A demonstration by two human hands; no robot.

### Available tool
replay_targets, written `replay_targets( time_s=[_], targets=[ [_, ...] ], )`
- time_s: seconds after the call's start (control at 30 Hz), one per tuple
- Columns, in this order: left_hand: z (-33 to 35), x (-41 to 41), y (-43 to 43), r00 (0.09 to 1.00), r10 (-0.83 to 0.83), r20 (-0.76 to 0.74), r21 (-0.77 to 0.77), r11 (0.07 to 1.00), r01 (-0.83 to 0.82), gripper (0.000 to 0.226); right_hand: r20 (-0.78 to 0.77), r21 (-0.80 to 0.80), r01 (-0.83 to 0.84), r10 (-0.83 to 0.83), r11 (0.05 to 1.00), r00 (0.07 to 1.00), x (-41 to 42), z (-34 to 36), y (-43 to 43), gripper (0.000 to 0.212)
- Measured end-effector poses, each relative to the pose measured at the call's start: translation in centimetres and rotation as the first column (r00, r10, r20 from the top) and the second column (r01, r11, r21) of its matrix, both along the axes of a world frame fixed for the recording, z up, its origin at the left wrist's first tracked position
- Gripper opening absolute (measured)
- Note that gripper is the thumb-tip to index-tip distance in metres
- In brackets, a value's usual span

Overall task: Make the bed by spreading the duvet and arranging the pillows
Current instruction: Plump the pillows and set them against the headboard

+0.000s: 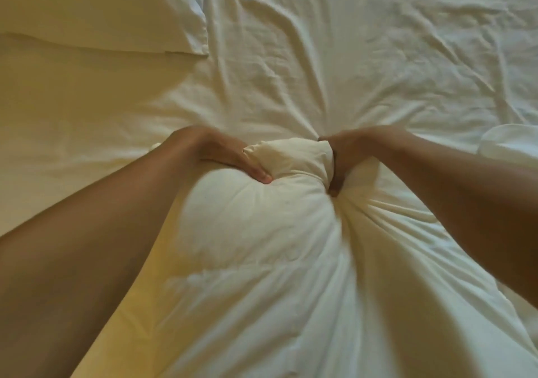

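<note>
Holds 1 fat bunch of the duvet (262, 261) tight in both the left hand (230, 156) and the right hand (343, 156). Lies long, running away from the pillow (102, 7). Sits closest to the pillow at the left hand. Likely needs pulling toward the pillow next.

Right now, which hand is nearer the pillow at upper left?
Left. The left hand grips the bunched duvet, below and to the right of the pillow. The right hand grips the bunch's other side, farther from the pillow.
</note>
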State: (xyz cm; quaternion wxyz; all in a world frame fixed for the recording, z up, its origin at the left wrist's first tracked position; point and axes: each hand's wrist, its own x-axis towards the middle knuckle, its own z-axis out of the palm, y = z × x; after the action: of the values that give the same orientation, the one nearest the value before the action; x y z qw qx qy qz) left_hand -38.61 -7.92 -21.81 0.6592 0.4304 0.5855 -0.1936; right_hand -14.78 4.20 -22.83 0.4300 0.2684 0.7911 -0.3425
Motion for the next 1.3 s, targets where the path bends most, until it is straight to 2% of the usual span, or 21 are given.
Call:
replay_targets(
  time_s=[0.07, 0.13, 0.23, 0.33, 0.4, 0.53, 0.63, 0.8, 0.97, 1.1, 1.2, 1.3],
  targets=[
    [1.5, 0.2, -0.2, 0.993, 0.004, -0.121, 0.032, 1.0, 0.0, 0.098, 0.005, 0.01, 0.02, -0.02, 1.0, 1.0, -0.1, 1.5, -0.3, 0.082],
    [3.5, 1.2, -1.1, 0.979, -0.017, -0.204, 0.038, 0.999, 0.026, 0.101, 0.053, 0.065, 0.032, -0.036, 0.997, 0.998, 0.7, 2.9, -1.8, 0.081],
    [5.2, 3.2, -2.9, 0.989, -0.005, -0.148, 0.053, 0.998, 0.013, 0.095, 0.064, 0.133, 0.061, -0.07, 0.989, 0.995, 1.9, 3.7, -4.5, 0.099],
    [7.3, 5.1, -6.5, 0.979, 0.075, -0.187, 0.169, 0.985, -0.043, 0.096, -0.022, 0.173, 0.079, -0.077, 0.982, 0.997, 4.3, 5.9, -7.9, 0.101],
    [9.3, 6.8, -9.2, 0.976, 0.051, -0.21, 0.278, 0.961, 0.009, 0.094, -0.067, 0.266, 0.062, -0.046, 0.962, 0.997, 6.2, 8.1, -10.8, 0.093],
    [15.2, 10.6, -14.5, 0.96, 0.026, -0.277, 0.45, 0.887, 0.106, 0.061, -0.186, 0.41, 0.114, -0.039, 0.905, 0.982, 10.2, 13.8, -16.6, 0.071],
    [18.4, 13.5, -18.0, 0.941, 0.028, -0.336, 0.551, 0.817, 0.172, 0.064, -0.262, 0.447, 0.192, -0.078, 0.874, 0.962, 13.2, 17.1, -20.2, 0.051],
    [23.2, 18.6, -25.7, 0.901, 0.141, -0.41, 0.684, 0.702, 0.201, 0.053, -0.451, 0.483, 0.307, -0.068, 0.82, 0.89, 17.5, 21.4, -26.4, 0.025],
    [27.5, 20.2, -31.9, 0.854, 0.292, -0.43, 0.715, 0.688, 0.124, 0.05, -0.487, 0.495, 0.223, 0.055, 0.839, 0.872, 16.8, 25.5, -28.9, 0.017],
    [30.3, 20.6, -36.8, 0.778, 0.483, -0.403, 0.736, 0.676, -0.038, 0.05, -0.481, 0.532, 0.078, 0.225, 0.843, 0.847, 13.3, 28.9, -29.8, 0.013],
    [32.1, 20.6, -40.1, 0.696, 0.62, -0.363, 0.75, 0.637, -0.176, 0.052, -0.475, 0.564, -0.023, 0.348, 0.825, 0.809, 10.0, 31.2, -30.8, 0.009],
    [33.3, 20.7, -42.7, 0.566, 0.753, -0.335, 0.779, 0.559, -0.282, 0.057, -0.432, 0.613, -0.154, 0.492, 0.775, 0.756, 6.0, 33.4, -31.6, 0.014]
  ],
)
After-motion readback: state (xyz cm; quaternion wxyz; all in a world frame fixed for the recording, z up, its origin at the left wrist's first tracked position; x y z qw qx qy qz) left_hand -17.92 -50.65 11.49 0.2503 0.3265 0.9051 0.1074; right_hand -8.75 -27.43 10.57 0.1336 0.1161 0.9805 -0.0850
